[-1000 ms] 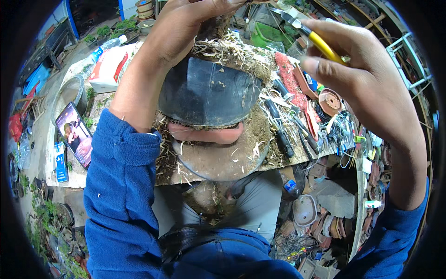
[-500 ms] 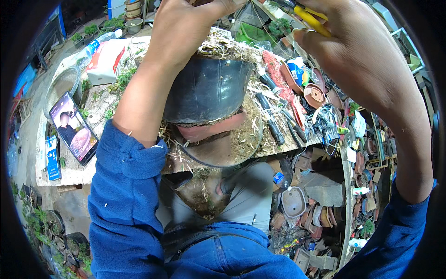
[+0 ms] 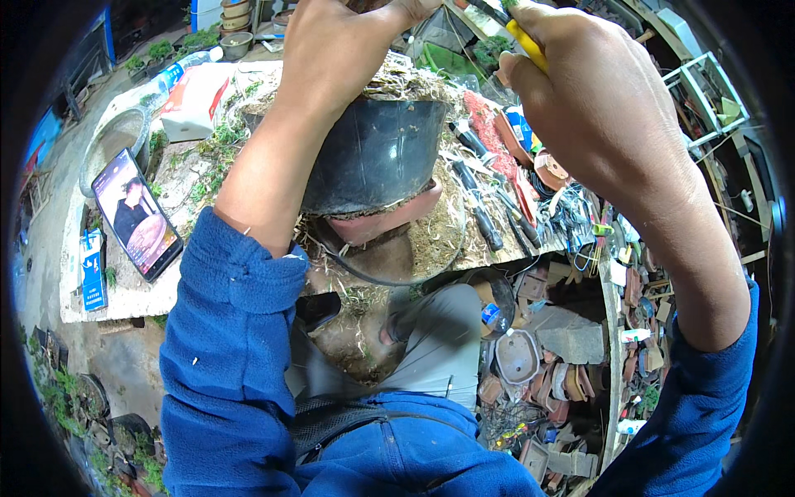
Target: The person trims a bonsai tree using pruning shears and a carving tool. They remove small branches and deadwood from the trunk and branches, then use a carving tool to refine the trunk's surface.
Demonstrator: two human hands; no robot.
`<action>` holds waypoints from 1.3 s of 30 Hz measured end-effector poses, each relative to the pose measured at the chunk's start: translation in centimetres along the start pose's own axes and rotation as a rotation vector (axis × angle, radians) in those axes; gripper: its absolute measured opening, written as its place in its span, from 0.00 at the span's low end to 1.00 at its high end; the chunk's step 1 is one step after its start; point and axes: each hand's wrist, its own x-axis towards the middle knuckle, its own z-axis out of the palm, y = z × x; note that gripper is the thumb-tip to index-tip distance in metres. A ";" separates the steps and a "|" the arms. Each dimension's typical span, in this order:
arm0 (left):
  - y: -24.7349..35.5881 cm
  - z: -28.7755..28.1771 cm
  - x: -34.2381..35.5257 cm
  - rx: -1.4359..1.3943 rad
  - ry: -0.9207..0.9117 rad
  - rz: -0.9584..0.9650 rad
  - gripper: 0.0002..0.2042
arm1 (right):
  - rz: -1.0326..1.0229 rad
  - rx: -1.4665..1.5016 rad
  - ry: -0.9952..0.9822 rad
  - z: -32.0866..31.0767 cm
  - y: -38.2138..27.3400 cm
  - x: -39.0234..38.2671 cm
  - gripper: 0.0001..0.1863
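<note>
My left hand [image 3: 344,45] is raised over a black plastic pot [image 3: 377,153], its fingers curled at the upper picture edge. Whatever they grip there is cut off. My right hand [image 3: 580,70] is closed around a yellow-handled, pliers-like tool [image 3: 528,43], whose dark front end points up and left toward my left hand. Dry straw-like litter and soil [image 3: 406,81] top the pot. Beneath it sits a reddish tray-shaped pot [image 3: 389,217], resting tilted on a round, soil-strewn turntable-like disc [image 3: 439,265].
On the table's left lie a lit phone [image 3: 137,215], a blue packet [image 3: 93,269], a grey bowl [image 3: 95,157], a white-and-red box [image 3: 195,99] and a water bottle [image 3: 178,70]. Black-handled tools [image 3: 479,207] and wire [image 3: 567,219] lie at right. Several small pots [image 3: 517,356] stand below.
My right hand and the yellow-handled tool have moved left, closer to my left hand. My left hand is almost where it was. The whole view has shifted slightly.
</note>
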 end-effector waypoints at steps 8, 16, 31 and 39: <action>0.1 -0.1 -0.1 0.153 0.048 0.006 0.30 | -0.035 0.161 0.071 1.5 1.0 0.3 0.09; 0.0 0.0 -0.1 0.100 0.042 -0.029 0.26 | 0.152 -0.074 -0.089 -0.3 0.0 -0.1 0.10; -0.9 0.2 0.6 -0.148 -0.115 -0.016 0.31 | -0.270 -0.445 -0.038 2.7 8.2 4.3 0.12; 0.8 1.3 0.0 0.619 -0.074 -0.071 0.50 | -0.202 0.397 0.637 14.8 7.2 0.1 0.23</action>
